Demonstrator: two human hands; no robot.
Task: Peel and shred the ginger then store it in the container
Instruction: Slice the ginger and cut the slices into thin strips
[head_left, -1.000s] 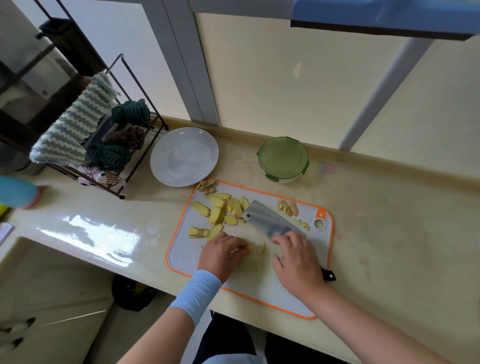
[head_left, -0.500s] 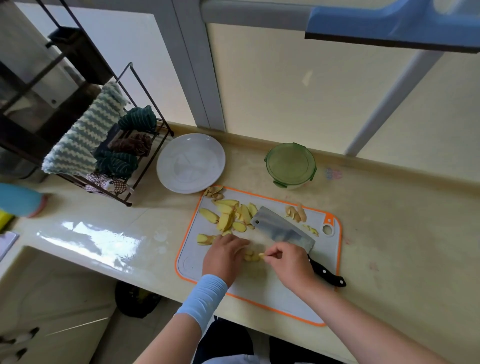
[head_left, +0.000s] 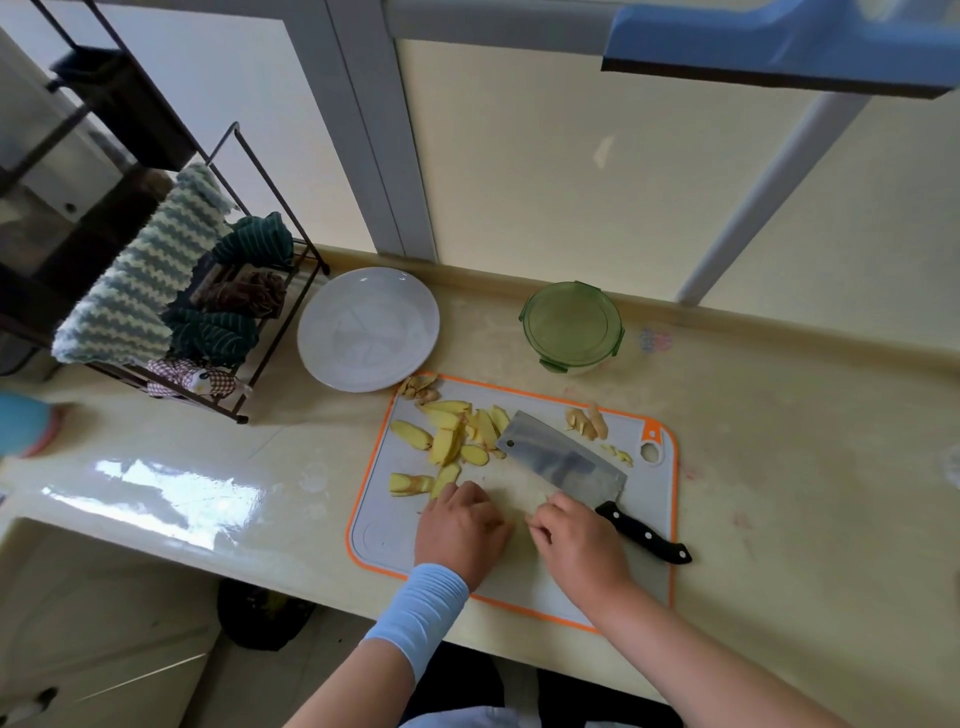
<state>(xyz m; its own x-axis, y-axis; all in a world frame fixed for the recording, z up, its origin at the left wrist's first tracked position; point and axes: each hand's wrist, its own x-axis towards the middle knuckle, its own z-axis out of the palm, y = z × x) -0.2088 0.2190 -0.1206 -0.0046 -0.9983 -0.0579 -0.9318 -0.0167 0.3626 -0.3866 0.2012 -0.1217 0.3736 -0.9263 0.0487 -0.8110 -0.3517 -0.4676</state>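
Left hand (head_left: 460, 530): rests knuckles up on the near half of the cutting board, with a pale blue sleeve (head_left: 421, 608) at the wrist. The fingers are curled under, and I cannot tell whether they hold anything.
Right hand (head_left: 576, 540): close beside the left hand on the board. The thumb and fingertips are drawn together as in a pinch, and whatever may be between them is too small to make out.
Cutting board (head_left: 384, 540): grey with an orange rim, lying flat at the front edge of the cream tabletop (head_left: 779, 467).
Knife (head_left: 561, 462): a broad cleaver lying flat on the board, held by neither hand. The black handle points toward the near right, just beside the right hand, and its tip reaches past the board's right edge.
Ginger (head_left: 452, 441): peeled yellow slices in a loose pile on the far left part of the board, touching the blade's left end. A few smaller bits lie near the far right corner.
Peel scraps (head_left: 421, 387): a small brown heap at the board's far left corner.
Plate (head_left: 369, 327): white, beyond the board, just past that corner.
Container (head_left: 571, 325): round, with a green clip lid on, near the wall, apart from the board.
Rack (head_left: 156, 291): black wire, far left, hung with striped cloths.
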